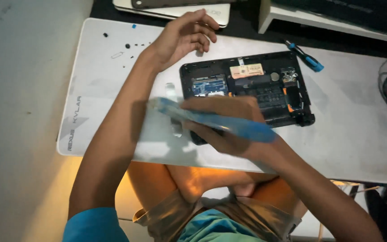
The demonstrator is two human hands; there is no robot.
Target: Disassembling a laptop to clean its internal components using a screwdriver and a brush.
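- Head view: the right hand point(229, 130), in the middle of the frame, is closed around a long blue flat tool point(216, 120), blurred, so I cannot tell the exact grip.
- The left hand point(184, 36), upper middle, hangs half curled and holds nothing.
- The opened laptop base point(247, 87) lies flat on the white mat point(113, 89), right of centre. Its bare boards look fragile; better to hold it by the black rim.
- The tool seems thin, light and probably a little flexible.
- A blue screwdriver point(307, 58) lies at upper right, apart.
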